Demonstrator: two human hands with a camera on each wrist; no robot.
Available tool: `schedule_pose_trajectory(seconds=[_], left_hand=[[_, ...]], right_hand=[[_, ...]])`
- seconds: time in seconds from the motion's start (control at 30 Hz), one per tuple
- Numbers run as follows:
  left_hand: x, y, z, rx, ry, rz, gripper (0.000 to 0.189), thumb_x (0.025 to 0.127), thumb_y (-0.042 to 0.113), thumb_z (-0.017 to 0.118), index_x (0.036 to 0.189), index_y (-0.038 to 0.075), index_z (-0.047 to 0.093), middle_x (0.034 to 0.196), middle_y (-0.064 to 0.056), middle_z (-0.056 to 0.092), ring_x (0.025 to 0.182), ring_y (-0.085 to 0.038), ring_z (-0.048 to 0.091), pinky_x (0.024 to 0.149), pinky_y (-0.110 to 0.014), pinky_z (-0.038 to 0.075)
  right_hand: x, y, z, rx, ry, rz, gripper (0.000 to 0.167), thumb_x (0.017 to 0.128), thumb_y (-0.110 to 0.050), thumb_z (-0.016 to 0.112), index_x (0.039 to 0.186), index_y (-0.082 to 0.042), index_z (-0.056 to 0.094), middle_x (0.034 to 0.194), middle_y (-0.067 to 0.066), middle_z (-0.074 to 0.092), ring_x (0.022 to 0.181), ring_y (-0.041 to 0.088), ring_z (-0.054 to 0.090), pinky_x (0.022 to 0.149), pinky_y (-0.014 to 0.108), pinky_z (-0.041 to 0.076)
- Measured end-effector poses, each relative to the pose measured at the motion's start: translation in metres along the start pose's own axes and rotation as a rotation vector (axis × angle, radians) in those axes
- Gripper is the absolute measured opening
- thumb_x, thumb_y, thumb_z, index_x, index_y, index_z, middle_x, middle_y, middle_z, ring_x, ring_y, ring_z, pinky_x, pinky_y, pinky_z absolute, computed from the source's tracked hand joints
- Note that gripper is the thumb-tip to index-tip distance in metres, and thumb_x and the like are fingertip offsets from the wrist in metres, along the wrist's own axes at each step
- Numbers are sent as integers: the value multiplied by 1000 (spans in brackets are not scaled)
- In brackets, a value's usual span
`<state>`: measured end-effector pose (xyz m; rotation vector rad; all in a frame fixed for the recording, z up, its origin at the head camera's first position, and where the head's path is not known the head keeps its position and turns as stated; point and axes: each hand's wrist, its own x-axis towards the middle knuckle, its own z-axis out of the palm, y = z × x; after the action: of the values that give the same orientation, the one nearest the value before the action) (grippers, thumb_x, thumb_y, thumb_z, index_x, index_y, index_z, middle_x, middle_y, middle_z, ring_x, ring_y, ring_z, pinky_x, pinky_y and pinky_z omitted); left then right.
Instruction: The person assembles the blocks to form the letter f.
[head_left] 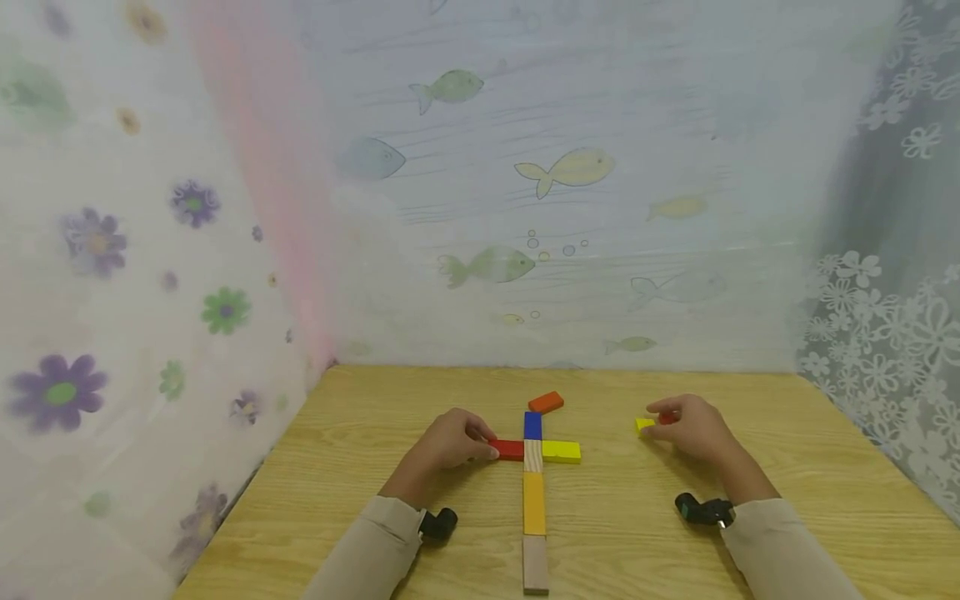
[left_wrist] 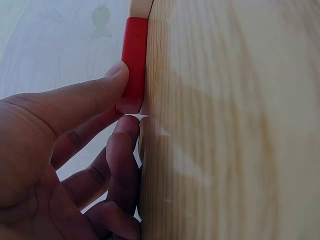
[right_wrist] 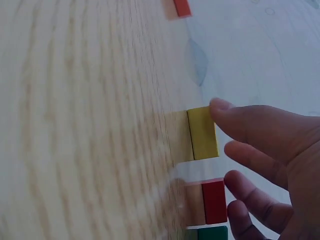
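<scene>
My left hand [head_left: 452,439] pinches the outer end of a red block [head_left: 508,450], seen also in the left wrist view with the thumb on its face. That block lies against a plain wooden block [head_left: 532,456] at the crossing of a cross-shaped layout. A blue block [head_left: 532,425] extends the cross at the far end, and a yellow block [head_left: 561,452] forms its right arm. On the right, my right hand [head_left: 690,427] has its thumb at the edge of another yellow block [right_wrist: 203,133]. Its other fingers are loosely bent beside a second red block [right_wrist: 215,201].
Toward the near edge, the cross continues with an orange-yellow block [head_left: 534,503] and a greyish-brown block [head_left: 535,563]. An orange block [head_left: 546,402] lies askew past the blue one. Partly seen, a green block [right_wrist: 213,233] stands beside the second red one. Patterned sheets surround the wooden table [head_left: 600,533].
</scene>
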<state>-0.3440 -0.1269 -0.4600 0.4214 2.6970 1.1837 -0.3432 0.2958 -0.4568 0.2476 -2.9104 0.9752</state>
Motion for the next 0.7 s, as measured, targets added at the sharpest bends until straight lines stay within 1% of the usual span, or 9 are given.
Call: schedule_pose_trajectory(seconds=[0.2,0.47,0.7], left_hand=[[0,0,0,-2,2,6,16,85,27,88,97,21,80,89,2,70,76,-19,62,67,-32,54],[9,-4,-4,-1,-7,8,16,84,27,88,96,21,79,89,2,70,75,-19,62,67,-32,54],[16,-8,-9,0,-18,19,17,84,27,88,98,20,80,90,2,70,76,-19,62,67,-33,55]], right_hand=[[1,1,2,-22,-5,-10,53,84,-35,86,126,-5,74,124,24,70,114,43,64,93,58,54],[5,-2,2,-38,10,17,48,83,-34,88,120,-6,77,122,23,70,112,43,65,91,58,54],[9,-6,5,-55,35,23,44,83,-33,88,117,-7,79,119,22,71,110,42,65,91,59,54]])
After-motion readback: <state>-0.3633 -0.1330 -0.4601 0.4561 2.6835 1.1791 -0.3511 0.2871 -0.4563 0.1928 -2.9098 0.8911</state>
